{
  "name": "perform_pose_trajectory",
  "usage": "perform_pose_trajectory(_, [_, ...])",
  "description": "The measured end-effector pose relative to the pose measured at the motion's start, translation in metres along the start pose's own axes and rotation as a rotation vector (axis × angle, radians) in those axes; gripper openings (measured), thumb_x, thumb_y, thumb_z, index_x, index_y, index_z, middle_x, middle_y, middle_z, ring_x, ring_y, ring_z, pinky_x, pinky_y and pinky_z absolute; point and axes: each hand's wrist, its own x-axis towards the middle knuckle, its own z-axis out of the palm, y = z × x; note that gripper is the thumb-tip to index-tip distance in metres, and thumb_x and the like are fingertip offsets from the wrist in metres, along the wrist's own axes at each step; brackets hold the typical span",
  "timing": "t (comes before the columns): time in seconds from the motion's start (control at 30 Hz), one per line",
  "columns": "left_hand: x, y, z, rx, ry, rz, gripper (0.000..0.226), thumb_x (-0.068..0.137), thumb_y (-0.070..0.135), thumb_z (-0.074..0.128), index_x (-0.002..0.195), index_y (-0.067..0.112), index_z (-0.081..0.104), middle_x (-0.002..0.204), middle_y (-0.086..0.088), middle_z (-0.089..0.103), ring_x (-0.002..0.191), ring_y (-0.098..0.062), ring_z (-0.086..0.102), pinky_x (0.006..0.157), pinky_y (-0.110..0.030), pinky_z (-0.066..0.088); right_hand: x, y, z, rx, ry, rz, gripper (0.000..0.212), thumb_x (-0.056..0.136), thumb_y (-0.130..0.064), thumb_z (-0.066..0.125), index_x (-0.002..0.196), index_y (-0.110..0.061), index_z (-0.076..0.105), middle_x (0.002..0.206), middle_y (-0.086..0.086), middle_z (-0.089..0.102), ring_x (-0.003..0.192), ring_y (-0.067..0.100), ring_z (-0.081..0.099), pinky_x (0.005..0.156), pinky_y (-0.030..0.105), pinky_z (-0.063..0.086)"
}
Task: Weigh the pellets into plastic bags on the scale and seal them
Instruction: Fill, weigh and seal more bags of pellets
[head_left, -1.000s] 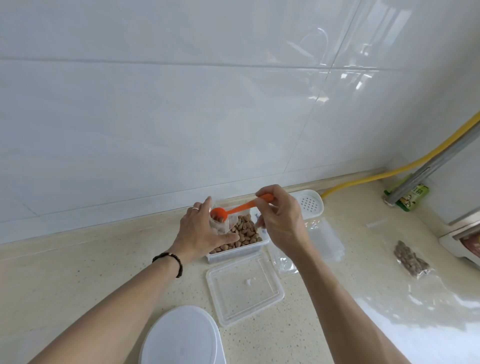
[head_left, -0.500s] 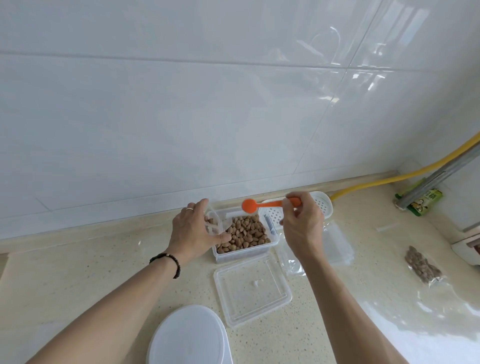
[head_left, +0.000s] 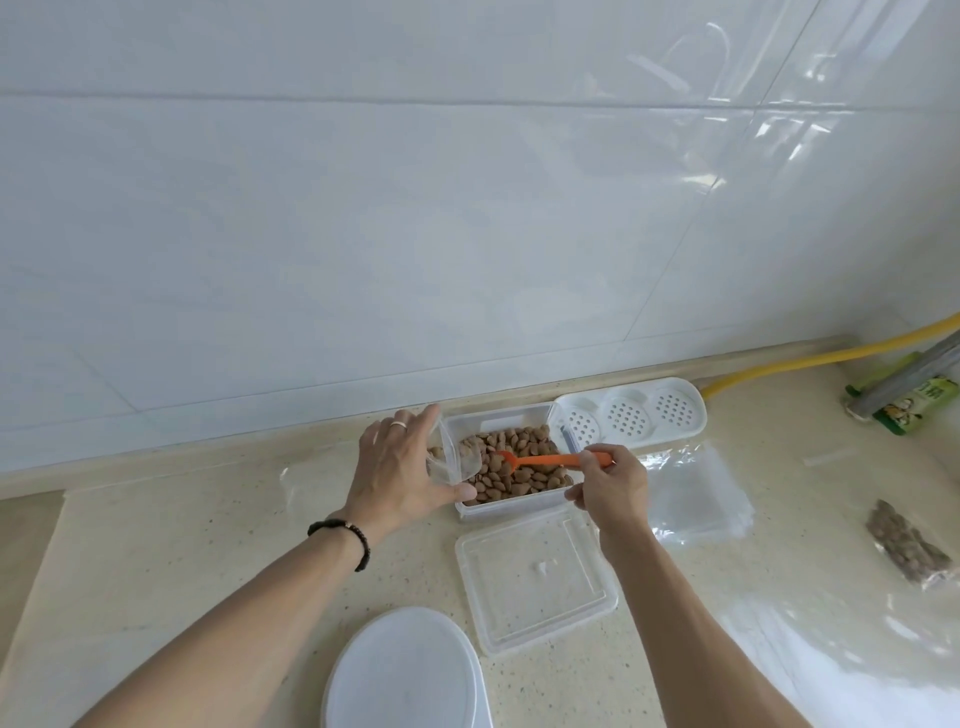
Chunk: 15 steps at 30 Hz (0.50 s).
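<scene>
A clear plastic tub (head_left: 511, 508) of brown pellets (head_left: 524, 457) stands near the wall. My left hand (head_left: 402, 467) holds a small clear plastic bag (head_left: 451, 457) upright at the tub's left edge, with a few pellets in it. My right hand (head_left: 608, 483) grips the handle of an orange scoop (head_left: 550, 460), whose bowl is dug into the pellets. The white oval scale (head_left: 402, 675) lies at the bottom of the view, with nothing on it. At the far right a sealed bag of pellets (head_left: 906, 548) lies flat on the counter.
The tub's clear lid (head_left: 535, 571) lies just in front of the tub. A stack of unused clear bags (head_left: 696, 499) sits to its right. A white perforated tray (head_left: 628, 415) lines the wall. A yellow hose (head_left: 810, 358) and a green packet (head_left: 919, 402) occupy the right corner.
The scoop was tipped at the bag's mouth a second ago, then swung right and came down into the pellets in the tub. My left hand stayed on the bag.
</scene>
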Motion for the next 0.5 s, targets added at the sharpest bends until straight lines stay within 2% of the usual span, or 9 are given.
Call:
perform_pose_trajectory(0.17, [0.000,0.008,-0.003,0.011,0.011,0.005,0.108,0.056,0.076,0.070,0.142,0.022,0.034,0.116,-0.001,0.054,0.115,-0.022,0.047,0.109,-0.043,0.028,0.004,-0.001,-0.016,0.129,0.055,0.078,0.012,0.098,-0.010,0.053,0.108,-0.007,0.058,0.090,0.011,0.073,0.047,0.017,0.056,0.050,0.028,0.047])
perform_pose_trajectory(0.3, [0.004,0.016,-0.002,0.037,-0.021,-0.014,0.110,0.059,0.075,0.070,0.146,0.021,0.029,0.129,-0.005,0.050,0.125,-0.025,0.042,0.112,-0.044,0.024,0.002,-0.012,-0.028,0.193,0.047,0.064,0.013,0.097,-0.009,0.054,0.109,-0.006,0.059,0.088,0.010,0.075,0.047,0.016,0.054,0.052,0.028,0.046])
perform_pose_trajectory(0.4, [0.008,0.022,-0.002,0.040,-0.037,-0.019,0.111,0.059,0.077,0.069,0.146,0.021,0.028,0.130,-0.006,0.050,0.125,-0.025,0.042,0.111,-0.044,0.025,-0.003,-0.029,-0.034,0.224,0.026,0.017,0.013,0.097,-0.009,0.055,0.108,-0.006,0.060,0.085,0.009,0.075,0.048,0.016,0.054,0.052,0.029,0.046])
perform_pose_trajectory(0.5, [0.011,0.031,-0.004,-0.004,-0.035,-0.031,0.108,0.058,0.077,0.070,0.143,0.022,0.031,0.125,-0.005,0.051,0.121,-0.025,0.045,0.107,-0.044,0.030,-0.018,-0.055,-0.033,0.157,-0.023,-0.127,0.009,0.096,-0.010,0.056,0.102,-0.009,0.062,0.088,0.011,0.074,0.048,0.016,0.056,0.050,0.028,0.048])
